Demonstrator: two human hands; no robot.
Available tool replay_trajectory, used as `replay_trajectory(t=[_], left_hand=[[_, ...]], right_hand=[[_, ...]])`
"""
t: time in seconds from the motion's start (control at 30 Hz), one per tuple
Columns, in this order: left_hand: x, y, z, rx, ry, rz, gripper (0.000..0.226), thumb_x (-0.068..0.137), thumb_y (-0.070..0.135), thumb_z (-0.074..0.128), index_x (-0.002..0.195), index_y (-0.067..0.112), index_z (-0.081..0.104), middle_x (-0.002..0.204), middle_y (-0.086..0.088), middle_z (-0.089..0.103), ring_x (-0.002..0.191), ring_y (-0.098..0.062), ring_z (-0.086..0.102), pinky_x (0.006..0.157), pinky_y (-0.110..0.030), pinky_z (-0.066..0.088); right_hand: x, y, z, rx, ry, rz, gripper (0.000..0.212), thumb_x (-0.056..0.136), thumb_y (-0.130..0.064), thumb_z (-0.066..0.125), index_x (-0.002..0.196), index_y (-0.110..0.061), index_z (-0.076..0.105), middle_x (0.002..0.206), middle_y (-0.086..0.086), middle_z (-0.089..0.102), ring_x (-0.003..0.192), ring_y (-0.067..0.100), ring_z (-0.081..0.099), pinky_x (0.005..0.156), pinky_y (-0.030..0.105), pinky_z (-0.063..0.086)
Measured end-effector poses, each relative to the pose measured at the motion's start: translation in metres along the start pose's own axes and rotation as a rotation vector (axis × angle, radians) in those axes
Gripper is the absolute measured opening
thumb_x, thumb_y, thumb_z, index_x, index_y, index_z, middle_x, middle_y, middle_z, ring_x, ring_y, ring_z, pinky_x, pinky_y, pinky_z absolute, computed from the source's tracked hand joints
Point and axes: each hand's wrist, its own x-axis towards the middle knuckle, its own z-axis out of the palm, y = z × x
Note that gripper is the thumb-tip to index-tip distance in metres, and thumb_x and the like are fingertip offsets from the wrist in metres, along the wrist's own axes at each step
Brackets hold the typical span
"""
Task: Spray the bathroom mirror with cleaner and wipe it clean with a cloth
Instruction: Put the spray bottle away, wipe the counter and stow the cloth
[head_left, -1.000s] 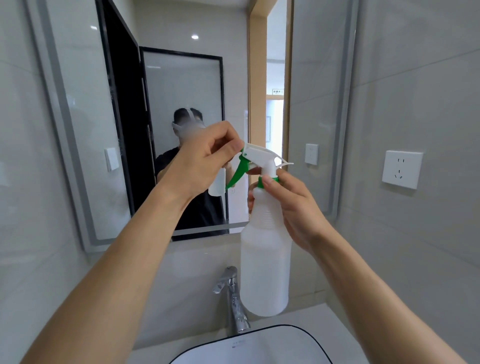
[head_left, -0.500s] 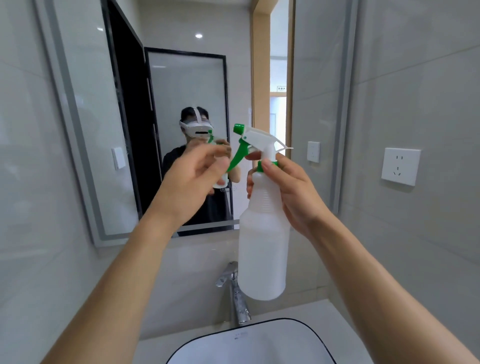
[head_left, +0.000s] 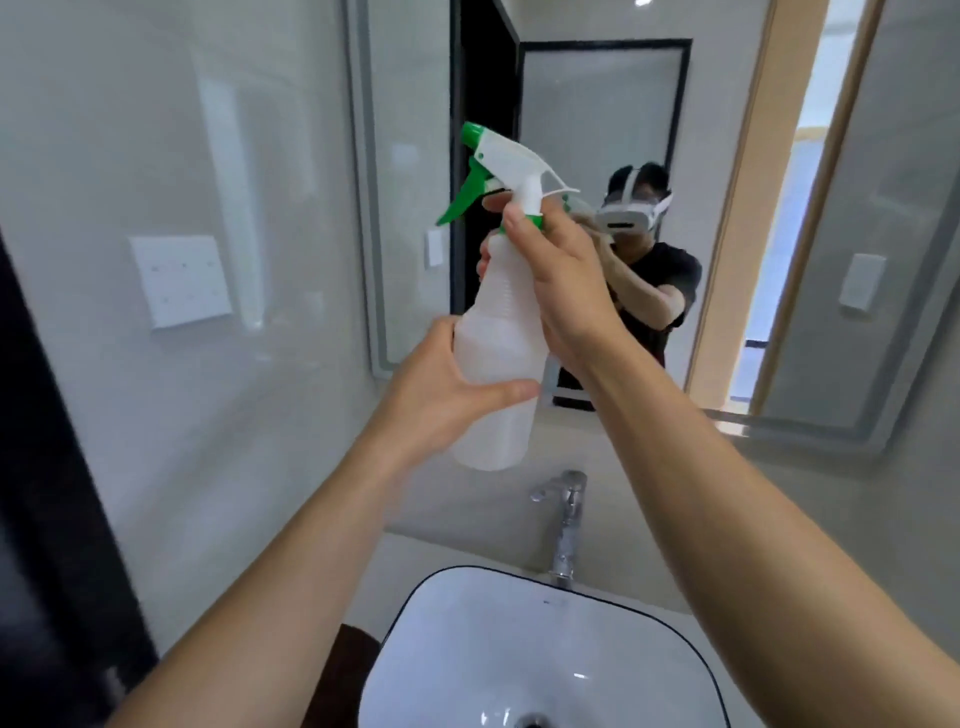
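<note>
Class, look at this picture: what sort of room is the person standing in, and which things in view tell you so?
Most likely a bathroom. A white basin sits below a chrome tap, a large wall mirror hangs above them, and the walls are glossy tile.

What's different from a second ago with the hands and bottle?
The left hand dropped from the green nozzle and now cups the bottle low on its body. The view swung left. The right hand still grips the neck; the bottle stays upright above the sink.
</note>
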Motion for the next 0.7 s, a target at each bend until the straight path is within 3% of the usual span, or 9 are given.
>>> replay_trajectory(t=[0.17, 0.33, 0.5, 0.7], left_hand=[[-0.048, 0.014, -0.037, 0.119, 0.240, -0.076, 0.075, 0.046, 0.058, 0.085, 0.110, 0.027, 0.059, 0.106, 0.012, 0.071, 0.097, -0.010, 0.069, 0.088, -0.043, 0.058], [-0.102, 0.035, -0.079, 0.124, 0.411, -0.109, 0.071, 0.049, 0.053, 0.088, 0.109, 0.024, 0.063, 0.104, 0.009, 0.074, 0.096, -0.010, 0.072, 0.088, -0.043, 0.059], [-0.156, 0.052, -0.108, 0.151, 0.520, -0.130, 0.071, 0.052, 0.050, 0.089, 0.112, 0.023, 0.061, 0.105, 0.008, 0.073, 0.094, -0.009, 0.072, 0.083, -0.040, 0.061], [-0.231, 0.031, -0.114, 0.160, 0.620, -0.199, 0.073, 0.053, 0.045, 0.090, 0.114, 0.023, 0.056, 0.109, 0.008, 0.070, 0.099, -0.008, 0.070, 0.086, -0.041, 0.060]], right_hand=[[-0.018, -0.010, 0.046, 0.054, -0.120, -0.010, 0.038, 0.096, -0.032, 0.057, 0.117, 0.001, 0.057, 0.085, 0.011, 0.062, 0.078, 0.023, 0.063, 0.080, 0.045, 0.053], [-0.048, -0.036, 0.091, 0.024, -0.274, -0.009, 0.042, 0.091, -0.043, 0.066, 0.123, -0.018, 0.055, 0.108, 0.003, 0.073, 0.101, 0.017, 0.071, 0.096, 0.043, 0.055], [-0.089, -0.048, 0.125, -0.008, -0.503, 0.098, 0.038, 0.089, -0.032, 0.072, 0.118, -0.013, 0.058, 0.106, 0.006, 0.071, 0.095, 0.019, 0.073, 0.087, 0.039, 0.060], [-0.157, -0.039, 0.155, 0.060, -0.619, 0.161, 0.044, 0.089, -0.030, 0.072, 0.125, -0.013, 0.054, 0.111, 0.009, 0.069, 0.098, 0.020, 0.072, 0.085, 0.039, 0.061]])
